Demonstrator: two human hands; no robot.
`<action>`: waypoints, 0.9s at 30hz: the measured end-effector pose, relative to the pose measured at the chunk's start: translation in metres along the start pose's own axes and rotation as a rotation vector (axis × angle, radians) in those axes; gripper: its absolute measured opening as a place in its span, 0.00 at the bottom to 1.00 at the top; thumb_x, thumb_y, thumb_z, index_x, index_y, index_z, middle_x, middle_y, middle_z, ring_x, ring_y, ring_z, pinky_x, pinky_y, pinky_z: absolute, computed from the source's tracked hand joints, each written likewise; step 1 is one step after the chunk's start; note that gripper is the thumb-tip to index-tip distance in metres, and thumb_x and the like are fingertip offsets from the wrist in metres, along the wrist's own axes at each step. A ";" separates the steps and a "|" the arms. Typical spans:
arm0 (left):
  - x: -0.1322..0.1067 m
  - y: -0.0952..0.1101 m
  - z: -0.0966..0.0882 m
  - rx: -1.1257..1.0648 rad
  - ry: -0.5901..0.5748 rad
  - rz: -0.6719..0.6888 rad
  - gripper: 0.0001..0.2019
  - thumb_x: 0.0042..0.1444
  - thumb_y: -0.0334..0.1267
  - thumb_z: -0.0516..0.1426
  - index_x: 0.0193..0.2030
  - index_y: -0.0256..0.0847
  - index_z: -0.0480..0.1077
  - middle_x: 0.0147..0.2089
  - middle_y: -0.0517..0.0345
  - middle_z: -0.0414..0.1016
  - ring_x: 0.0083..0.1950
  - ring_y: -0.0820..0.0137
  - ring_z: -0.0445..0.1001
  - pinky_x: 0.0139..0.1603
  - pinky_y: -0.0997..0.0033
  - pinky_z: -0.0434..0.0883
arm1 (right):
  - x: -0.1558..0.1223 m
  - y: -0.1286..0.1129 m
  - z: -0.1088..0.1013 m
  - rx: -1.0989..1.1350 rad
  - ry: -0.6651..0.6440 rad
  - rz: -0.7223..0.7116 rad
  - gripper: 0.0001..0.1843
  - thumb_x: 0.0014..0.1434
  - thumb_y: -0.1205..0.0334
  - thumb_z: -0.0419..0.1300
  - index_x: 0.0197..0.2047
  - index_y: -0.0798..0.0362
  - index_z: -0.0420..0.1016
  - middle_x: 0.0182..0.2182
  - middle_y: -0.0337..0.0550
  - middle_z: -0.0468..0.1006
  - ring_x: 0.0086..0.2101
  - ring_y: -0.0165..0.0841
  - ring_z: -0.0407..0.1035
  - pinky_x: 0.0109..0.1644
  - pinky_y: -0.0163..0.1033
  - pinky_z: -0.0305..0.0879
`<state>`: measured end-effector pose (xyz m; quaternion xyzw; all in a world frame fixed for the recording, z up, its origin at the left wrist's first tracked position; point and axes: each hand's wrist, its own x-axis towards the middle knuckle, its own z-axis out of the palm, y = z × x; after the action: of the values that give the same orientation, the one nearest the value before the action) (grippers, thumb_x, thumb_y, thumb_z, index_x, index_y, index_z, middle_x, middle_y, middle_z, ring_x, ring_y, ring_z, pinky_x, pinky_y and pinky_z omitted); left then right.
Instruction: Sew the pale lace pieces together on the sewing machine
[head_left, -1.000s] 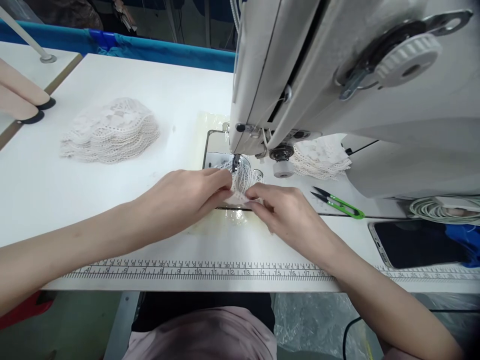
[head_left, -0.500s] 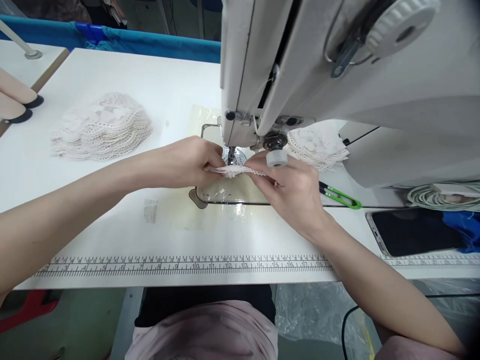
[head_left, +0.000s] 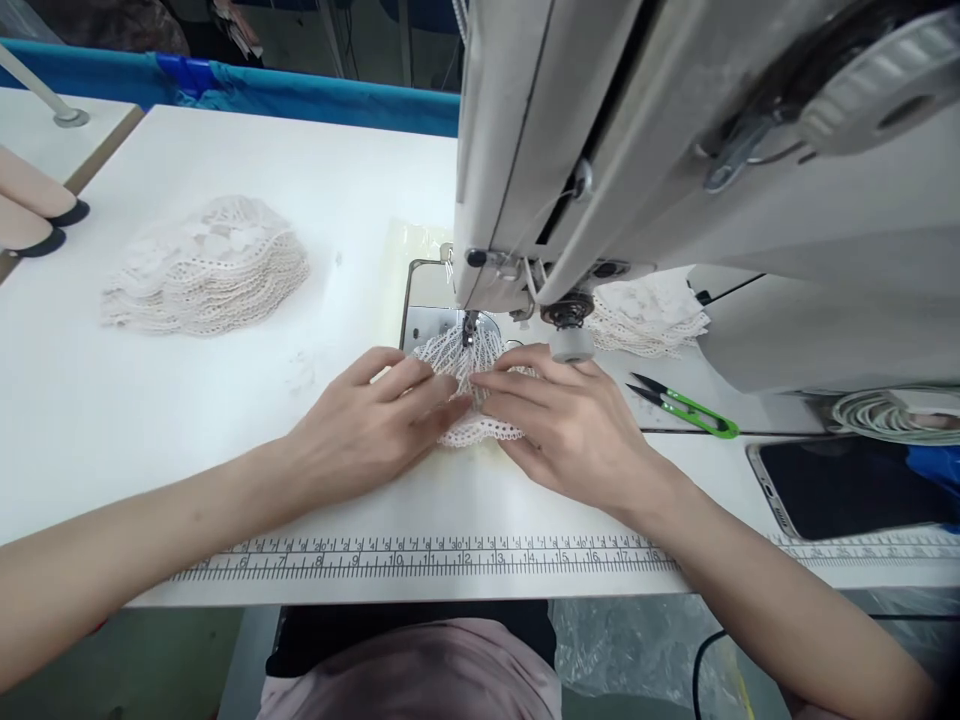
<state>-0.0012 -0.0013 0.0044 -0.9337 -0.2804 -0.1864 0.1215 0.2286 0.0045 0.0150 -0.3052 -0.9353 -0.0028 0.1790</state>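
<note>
A small white lace piece [head_left: 459,362] lies flat on the bed of the sewing machine [head_left: 675,150], its far edge under the needle and presser foot [head_left: 470,326]. My left hand [head_left: 375,420] rests on the lace's left side with fingers stretched out flat. My right hand [head_left: 562,420] presses the right side, fingers also extended and lying flat. The fingertips of both hands nearly meet over the middle of the lace.
A stack of lace pieces [head_left: 206,265] sits at the left of the white table [head_left: 150,420]. More lace [head_left: 652,310] lies behind the machine head. Green thread snips [head_left: 686,405] and a phone [head_left: 847,485] lie at the right. A printed ruler [head_left: 450,555] runs along the front edge.
Half a second ago both hands pinched the lace and held it raised at the needle. Now the lace lies flat on the bed and both hands press it with flat fingers.
</note>
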 end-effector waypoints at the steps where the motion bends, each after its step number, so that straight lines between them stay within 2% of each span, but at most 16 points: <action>1: -0.002 0.003 0.000 0.053 -0.009 0.017 0.12 0.64 0.30 0.55 0.52 0.40 0.74 0.50 0.53 0.79 0.47 0.63 0.75 0.44 0.60 0.68 | 0.000 0.000 0.000 -0.010 -0.003 -0.012 0.12 0.58 0.72 0.56 0.39 0.52 0.79 0.48 0.39 0.82 0.51 0.39 0.69 0.48 0.44 0.61; 3: -0.005 0.006 -0.001 0.083 -0.051 0.026 0.14 0.63 0.29 0.56 0.55 0.39 0.72 0.57 0.52 0.76 0.58 0.61 0.72 0.51 0.59 0.67 | 0.000 -0.001 0.000 -0.028 -0.004 -0.023 0.13 0.57 0.73 0.54 0.39 0.54 0.79 0.47 0.39 0.82 0.49 0.38 0.70 0.49 0.43 0.61; 5: -0.007 0.006 -0.002 0.067 -0.076 0.026 0.14 0.64 0.28 0.55 0.56 0.37 0.71 0.57 0.50 0.76 0.62 0.62 0.71 0.55 0.58 0.67 | 0.000 -0.002 0.000 -0.038 -0.014 -0.019 0.13 0.57 0.74 0.54 0.39 0.54 0.79 0.47 0.40 0.82 0.47 0.37 0.71 0.48 0.43 0.61; 10: -0.007 0.003 -0.001 0.063 -0.076 0.025 0.13 0.65 0.29 0.54 0.55 0.38 0.71 0.55 0.50 0.77 0.59 0.63 0.74 0.59 0.55 0.67 | 0.000 -0.002 0.001 -0.057 -0.014 -0.003 0.14 0.56 0.75 0.53 0.38 0.54 0.78 0.46 0.40 0.82 0.43 0.36 0.72 0.45 0.43 0.61; 19: -0.001 -0.006 0.005 0.032 -0.041 0.005 0.14 0.66 0.31 0.52 0.56 0.38 0.71 0.54 0.49 0.78 0.57 0.61 0.76 0.60 0.50 0.67 | 0.002 0.004 0.007 -0.083 -0.003 0.014 0.15 0.55 0.77 0.53 0.40 0.56 0.78 0.46 0.44 0.82 0.44 0.37 0.73 0.46 0.43 0.63; 24: 0.001 -0.012 0.011 0.004 -0.016 -0.013 0.14 0.67 0.31 0.51 0.56 0.39 0.71 0.54 0.49 0.78 0.56 0.62 0.76 0.68 0.45 0.59 | 0.004 0.007 0.013 -0.145 0.024 0.043 0.17 0.56 0.79 0.51 0.40 0.57 0.78 0.38 0.44 0.84 0.40 0.36 0.73 0.48 0.44 0.63; 27: 0.002 -0.014 0.013 -0.002 -0.028 -0.034 0.15 0.67 0.32 0.50 0.57 0.40 0.71 0.55 0.49 0.77 0.58 0.62 0.75 0.71 0.43 0.53 | 0.006 0.008 0.016 -0.190 0.008 0.067 0.16 0.57 0.79 0.52 0.40 0.55 0.78 0.36 0.43 0.84 0.40 0.36 0.74 0.48 0.43 0.64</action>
<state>-0.0038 0.0159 -0.0047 -0.9315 -0.2975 -0.1756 0.1137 0.2238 0.0164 0.0014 -0.3520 -0.9193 -0.0865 0.1532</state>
